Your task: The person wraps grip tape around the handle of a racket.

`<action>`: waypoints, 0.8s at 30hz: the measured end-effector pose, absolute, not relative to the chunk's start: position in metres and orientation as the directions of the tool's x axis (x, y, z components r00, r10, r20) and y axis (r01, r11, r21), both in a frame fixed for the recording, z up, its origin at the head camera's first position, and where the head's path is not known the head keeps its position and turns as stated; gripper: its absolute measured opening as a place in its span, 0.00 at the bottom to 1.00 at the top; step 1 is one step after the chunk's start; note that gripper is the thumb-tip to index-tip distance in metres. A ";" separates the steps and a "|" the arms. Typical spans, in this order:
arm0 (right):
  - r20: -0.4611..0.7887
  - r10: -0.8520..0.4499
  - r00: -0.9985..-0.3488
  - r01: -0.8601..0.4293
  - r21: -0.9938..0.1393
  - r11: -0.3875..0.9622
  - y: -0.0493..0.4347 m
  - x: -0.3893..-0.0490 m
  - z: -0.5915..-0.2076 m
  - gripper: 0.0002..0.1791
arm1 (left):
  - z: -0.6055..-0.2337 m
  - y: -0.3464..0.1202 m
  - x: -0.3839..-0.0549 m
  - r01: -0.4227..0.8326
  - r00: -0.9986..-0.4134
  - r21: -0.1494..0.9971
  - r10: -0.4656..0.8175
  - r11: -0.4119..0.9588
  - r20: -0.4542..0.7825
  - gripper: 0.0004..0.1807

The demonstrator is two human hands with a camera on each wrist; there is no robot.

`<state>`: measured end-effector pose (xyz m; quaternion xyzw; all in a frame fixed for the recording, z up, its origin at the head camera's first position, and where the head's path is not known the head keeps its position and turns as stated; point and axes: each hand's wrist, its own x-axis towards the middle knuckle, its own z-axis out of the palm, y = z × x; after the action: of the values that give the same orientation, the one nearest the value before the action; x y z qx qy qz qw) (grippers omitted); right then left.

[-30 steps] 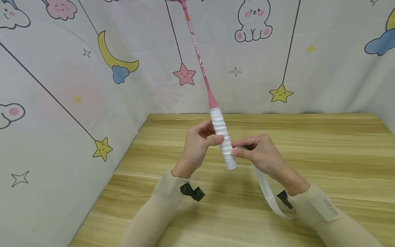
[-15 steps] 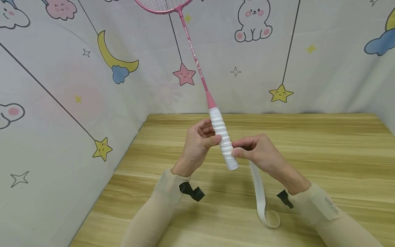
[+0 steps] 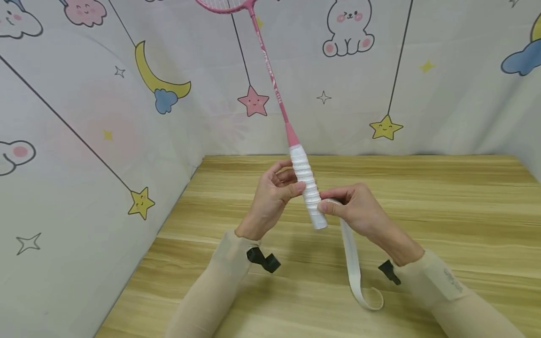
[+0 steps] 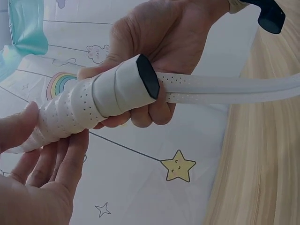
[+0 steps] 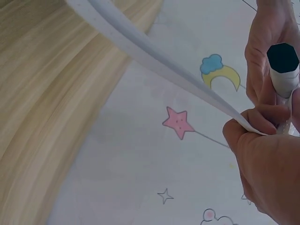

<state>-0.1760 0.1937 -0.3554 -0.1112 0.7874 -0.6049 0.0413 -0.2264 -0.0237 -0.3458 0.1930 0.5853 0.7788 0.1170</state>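
A pink badminton racket (image 3: 276, 89) is held tilted above the table, its strung head cut off at the top of the head view. White perforated grip tape (image 4: 75, 105) winds in ridged turns round its handle, which ends in a dark butt cap (image 4: 148, 77). My left hand (image 3: 272, 197) grips the wrapped handle between thumb and fingers. Close to the lower end, my right hand (image 3: 359, 209) pinches the tape where it leaves the handle. The loose tape strip (image 3: 351, 263) hangs from the right hand and curls at its end.
Below the hands lies a wood-grain table (image 3: 444, 211). A pale cloth backdrop (image 3: 296, 56) printed with stars, moons and animals rises behind and on the left. Each wrist carries a small black camera mount (image 3: 264, 260).
The racket has turned in the left hand, and its strung head has come into view at the top. The loose tape has swung leftward, away from the right forearm.
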 end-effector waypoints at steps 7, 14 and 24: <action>0.131 -0.154 -0.979 -0.168 -0.952 0.256 0.189 -0.174 -0.355 0.15 | -0.343 -0.016 -0.221 0.238 -0.915 0.966 0.310 -0.105 0.259 0.33; 0.150 -0.086 -0.985 -0.169 -0.940 0.297 0.183 -0.171 -0.352 0.15 | -0.340 -0.007 -0.214 0.390 -0.903 0.917 0.226 0.079 0.364 0.30; 0.170 -0.102 -0.980 -0.194 -0.928 0.318 0.184 -0.171 -0.356 0.14 | -0.339 -0.009 -0.212 0.340 -0.935 0.936 0.146 0.095 0.324 0.34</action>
<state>-0.1712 0.1836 -0.3558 -0.0914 0.8107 -0.5769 -0.0401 -0.2121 -0.0087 -0.3390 0.1650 0.7364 0.6520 -0.0742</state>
